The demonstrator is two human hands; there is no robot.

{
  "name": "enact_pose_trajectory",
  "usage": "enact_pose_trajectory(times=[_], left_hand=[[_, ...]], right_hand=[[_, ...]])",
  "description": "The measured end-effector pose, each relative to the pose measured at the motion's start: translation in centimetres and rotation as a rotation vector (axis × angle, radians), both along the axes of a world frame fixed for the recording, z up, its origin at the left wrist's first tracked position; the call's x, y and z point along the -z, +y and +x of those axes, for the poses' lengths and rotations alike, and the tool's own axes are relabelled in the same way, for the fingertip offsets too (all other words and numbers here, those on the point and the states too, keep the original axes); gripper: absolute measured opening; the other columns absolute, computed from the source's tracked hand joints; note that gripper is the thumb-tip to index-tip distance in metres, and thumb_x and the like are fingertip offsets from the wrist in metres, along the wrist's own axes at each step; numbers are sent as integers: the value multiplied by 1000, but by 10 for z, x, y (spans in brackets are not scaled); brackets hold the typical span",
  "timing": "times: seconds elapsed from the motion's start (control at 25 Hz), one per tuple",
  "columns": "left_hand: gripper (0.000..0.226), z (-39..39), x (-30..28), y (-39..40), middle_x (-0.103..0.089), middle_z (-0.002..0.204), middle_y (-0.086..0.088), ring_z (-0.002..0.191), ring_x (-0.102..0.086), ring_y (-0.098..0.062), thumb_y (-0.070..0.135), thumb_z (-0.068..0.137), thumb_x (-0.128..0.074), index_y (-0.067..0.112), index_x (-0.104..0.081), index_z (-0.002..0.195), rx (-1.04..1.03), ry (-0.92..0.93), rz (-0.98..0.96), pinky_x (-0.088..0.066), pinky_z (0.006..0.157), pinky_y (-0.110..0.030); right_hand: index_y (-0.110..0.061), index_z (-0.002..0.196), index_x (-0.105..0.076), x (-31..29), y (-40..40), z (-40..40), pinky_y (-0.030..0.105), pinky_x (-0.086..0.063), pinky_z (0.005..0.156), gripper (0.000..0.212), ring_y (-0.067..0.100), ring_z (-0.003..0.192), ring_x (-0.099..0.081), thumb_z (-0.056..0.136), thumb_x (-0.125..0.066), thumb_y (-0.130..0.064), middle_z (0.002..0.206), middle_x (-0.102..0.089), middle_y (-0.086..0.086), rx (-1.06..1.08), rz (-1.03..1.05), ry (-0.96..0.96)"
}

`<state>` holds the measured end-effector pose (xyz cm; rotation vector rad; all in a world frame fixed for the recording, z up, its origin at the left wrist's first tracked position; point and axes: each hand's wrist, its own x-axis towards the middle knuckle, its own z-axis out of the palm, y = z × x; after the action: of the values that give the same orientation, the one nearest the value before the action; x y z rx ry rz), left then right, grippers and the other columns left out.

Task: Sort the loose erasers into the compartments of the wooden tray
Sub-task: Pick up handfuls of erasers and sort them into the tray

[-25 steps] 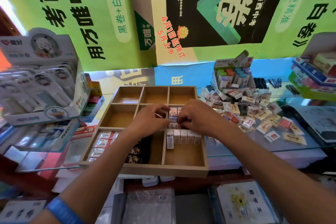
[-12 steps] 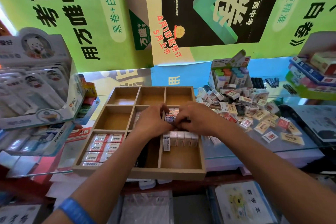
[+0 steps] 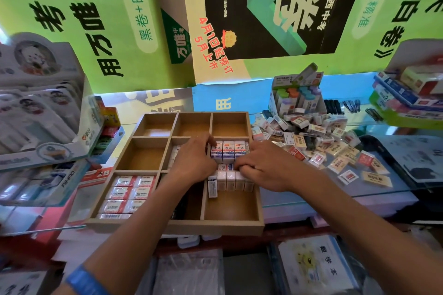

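Note:
The wooden tray (image 3: 177, 224) lies in front of me on the glass counter. In its right compartment, three blue-and-white erasers (image 3: 229, 152) stand upright in a row, with a second row of white-topped erasers (image 3: 231, 181) just below. My left hand (image 3: 193, 161) curls its fingers round the left end of the upper row. My right hand (image 3: 265, 167) has its fingers curled onto the erasers between the two rows. Flat 2B erasers (image 3: 129, 193) fill the near-left compartment. The pile of loose erasers (image 3: 318, 148) lies right of the tray.
A display box of pastel-capped items (image 3: 297, 100) stands behind the pile, with black pens (image 3: 335, 106) beside it. A large box of packaged stationery (image 3: 40, 108) leans at the left and a green box (image 3: 407, 105) at the far right. Three back tray compartments hold nothing.
My hands have drawn slightly apart, uncovering the upper row of three erasers. My right hand has slid down toward the lower row.

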<state>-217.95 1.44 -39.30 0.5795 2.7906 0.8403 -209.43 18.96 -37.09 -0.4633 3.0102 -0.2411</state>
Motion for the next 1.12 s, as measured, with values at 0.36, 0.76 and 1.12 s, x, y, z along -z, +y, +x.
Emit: enact_pose_trajectory(times=[0.36, 0.76, 1.12], left_hand=[[35, 6, -5, -9, -55, 133, -1, 111, -56, -16, 19, 94, -63, 27, -53, 127, 40, -47, 86, -52, 82, -26], [10, 29, 12, -19, -56, 111, 5, 103, -43, -7, 17, 92, -61, 20, -69, 98, 70, 344, 121, -35, 78, -19], [22, 29, 15, -20, -48, 106, 11, 101, -37, -4, 26, 95, -54, 22, -72, 107, 77, 337, 68, -28, 77, -22]], right_hand=[[-29, 127, -63, -9, -4, 8, 36, -38, 82, 36, 13, 91, -39, 104, -35, -26, 103, -55, 2, 85, -113, -117], [-24, 73, -57, 8, -30, -2, 31, -36, 64, 34, 13, 68, -49, 101, -40, -34, 70, -53, -5, 269, -158, 3], [-19, 106, -71, 10, -32, -2, 39, -56, 91, 19, 14, 98, -64, 88, -68, -12, 108, -68, 0, 718, -948, -160]])
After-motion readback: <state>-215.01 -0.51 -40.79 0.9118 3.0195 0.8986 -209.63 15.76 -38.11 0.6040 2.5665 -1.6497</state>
